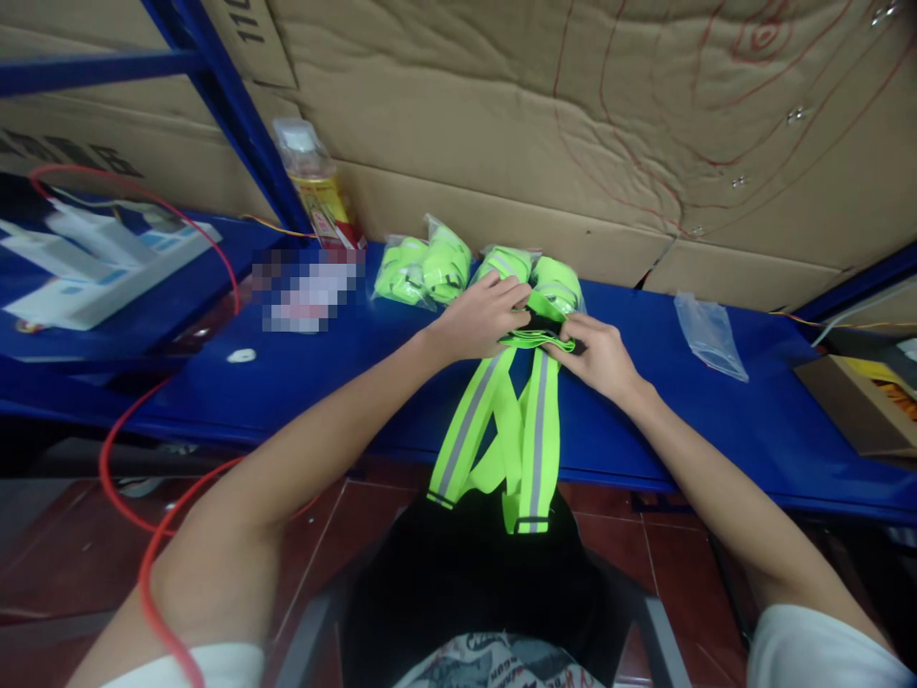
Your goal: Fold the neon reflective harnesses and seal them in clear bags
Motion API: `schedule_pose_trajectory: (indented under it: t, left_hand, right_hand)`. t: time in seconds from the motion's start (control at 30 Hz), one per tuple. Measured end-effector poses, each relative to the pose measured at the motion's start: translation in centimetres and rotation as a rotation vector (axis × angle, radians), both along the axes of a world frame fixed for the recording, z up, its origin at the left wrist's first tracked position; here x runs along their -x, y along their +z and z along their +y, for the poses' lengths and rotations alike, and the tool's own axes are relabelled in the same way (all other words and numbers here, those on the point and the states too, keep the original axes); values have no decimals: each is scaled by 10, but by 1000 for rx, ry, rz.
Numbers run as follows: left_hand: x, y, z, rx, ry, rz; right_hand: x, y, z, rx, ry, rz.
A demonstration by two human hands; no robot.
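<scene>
Both my hands grip a neon-yellow reflective harness (541,430) with grey stripes. Its upper part is gathered in a folded bundle above the blue table, while two straps with black sliders hang over the front edge toward my lap. At the bundle's left side, my left hand (491,311) is closed with its fingers bent over the top. Opposite it, my right hand (598,354) pinches the folded layers and a black piece between thumb and fingers. Just behind are several rolled neon-yellow bands in clear bags (448,263), partly hidden by my left hand.
A bottle with a yellow and red label (326,201) stands at the back left. A clear plastic bag (711,334) lies on the blue table (666,411) at right, near a cardboard box (838,401). Far left are a power strip (107,277) and a red hose (154,564).
</scene>
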State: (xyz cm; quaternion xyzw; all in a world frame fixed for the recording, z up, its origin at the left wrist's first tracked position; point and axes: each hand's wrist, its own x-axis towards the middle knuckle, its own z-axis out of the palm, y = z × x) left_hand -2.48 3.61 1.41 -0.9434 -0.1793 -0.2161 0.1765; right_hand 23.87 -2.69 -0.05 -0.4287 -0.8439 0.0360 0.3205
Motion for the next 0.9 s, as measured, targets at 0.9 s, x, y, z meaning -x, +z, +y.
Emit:
schedule_pose_trajectory:
  t: [0.9]
  left_hand:
    - [-8, -12, -2, 295, -91, -160]
  right_hand:
    - [3, 6, -12, -150, 31, -134]
